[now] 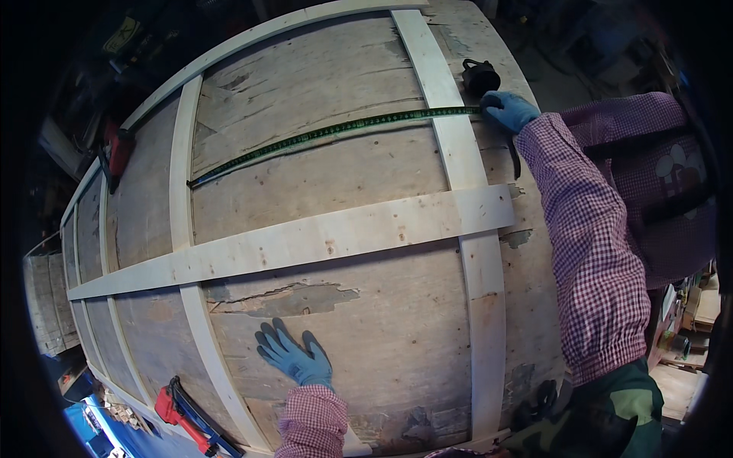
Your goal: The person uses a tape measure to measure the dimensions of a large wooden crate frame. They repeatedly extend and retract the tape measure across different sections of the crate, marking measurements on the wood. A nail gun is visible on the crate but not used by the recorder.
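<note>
My right hand (510,111), in a blue glove, is closed around the near end of a tape measure (336,131) at the panel's right edge. Its dark blade with green markings runs left across the boards and ends against a crosswise wooden slat (183,153). The tape's case is hidden by the glove. My left hand (299,357), also gloved in blue, lies with fingers spread on the large plywood panel (382,328), below a patch of peeled veneer (298,298). Just beyond my right hand stands a small black round thing (480,78) with a loop; I cannot make out its kind.
Pale slats form a grid on the panel, with a long lengthwise slat (328,238) across a wide crosswise slat (441,99). A red nail gun (179,418) lies at the lower left, and another red tool (118,153) at the far left. Purple checked cloth (649,183) hangs at right.
</note>
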Available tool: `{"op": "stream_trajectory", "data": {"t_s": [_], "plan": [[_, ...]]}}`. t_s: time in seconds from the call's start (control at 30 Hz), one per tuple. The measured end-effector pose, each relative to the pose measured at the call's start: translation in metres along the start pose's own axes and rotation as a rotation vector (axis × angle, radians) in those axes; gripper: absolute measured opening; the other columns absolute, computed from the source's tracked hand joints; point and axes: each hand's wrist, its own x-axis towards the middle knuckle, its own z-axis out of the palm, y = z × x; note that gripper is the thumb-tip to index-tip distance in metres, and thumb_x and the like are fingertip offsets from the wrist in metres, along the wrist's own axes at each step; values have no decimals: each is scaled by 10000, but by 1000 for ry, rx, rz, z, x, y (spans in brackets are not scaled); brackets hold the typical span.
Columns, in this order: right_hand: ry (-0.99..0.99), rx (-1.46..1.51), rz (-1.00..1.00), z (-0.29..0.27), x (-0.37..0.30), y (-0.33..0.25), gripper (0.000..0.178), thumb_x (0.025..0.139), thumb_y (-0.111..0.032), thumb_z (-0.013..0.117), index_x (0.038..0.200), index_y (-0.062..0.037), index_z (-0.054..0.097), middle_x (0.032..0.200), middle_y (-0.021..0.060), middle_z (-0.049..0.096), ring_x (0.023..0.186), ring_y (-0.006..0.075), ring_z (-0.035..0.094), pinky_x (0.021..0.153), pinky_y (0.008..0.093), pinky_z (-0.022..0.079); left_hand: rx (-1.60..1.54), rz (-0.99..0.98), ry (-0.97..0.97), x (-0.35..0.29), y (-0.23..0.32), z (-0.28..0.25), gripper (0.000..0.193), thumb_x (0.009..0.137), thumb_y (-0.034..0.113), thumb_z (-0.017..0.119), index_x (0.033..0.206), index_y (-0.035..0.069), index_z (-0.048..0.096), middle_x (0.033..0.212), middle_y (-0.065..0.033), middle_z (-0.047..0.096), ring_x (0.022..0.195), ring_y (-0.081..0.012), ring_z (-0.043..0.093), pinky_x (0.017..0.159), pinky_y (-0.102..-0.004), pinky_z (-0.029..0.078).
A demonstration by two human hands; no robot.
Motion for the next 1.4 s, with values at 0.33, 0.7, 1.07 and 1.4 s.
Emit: {"op": "stream_trajectory", "data": {"t_s": [0.33, 0.7, 1.07, 1.4], "plan": [[114, -23, 7, 14, -2, 4, 351, 899, -291, 558, 1232, -179, 567, 1218, 112, 608, 1137, 282, 571, 994, 366, 433, 8, -10, -14, -1, 1, 0, 631, 954, 286, 470, 1508, 113, 221, 1555, -158, 195, 1454, -320, 121, 1169, -501, 20], [138, -94, 21, 14, -4, 0, 366, 914, -318, 549, 1256, -188, 554, 1217, 112, 610, 1129, 281, 577, 993, 373, 438, -5, 5, 10, 1, 3, 0, 625, 947, 272, 483, 1499, 103, 242, 1541, -165, 224, 1448, -326, 140, 1167, -504, 35], [165, -77, 31, 19, -7, 5, 338, 909, -344, 543, 1218, -212, 573, 1176, 97, 618, 1108, 271, 583, 973, 373, 449, -119, -133, 250, 29, -102, -28, 764, 844, 193, 692, 1446, -21, 274, 1485, -217, 290, 1361, -353, 305, 1133, -443, 257], [154, -102, 44, 16, -12, 0, 345, 908, -367, 536, 1218, -219, 565, 1178, 86, 607, 1115, 271, 573, 964, 380, 448, -24, -489, -109, 53, -226, -7, 848, 870, 497, 614, 1436, -46, 290, 1453, -266, 339, 1335, -395, 345, 1110, -419, 286]]}}
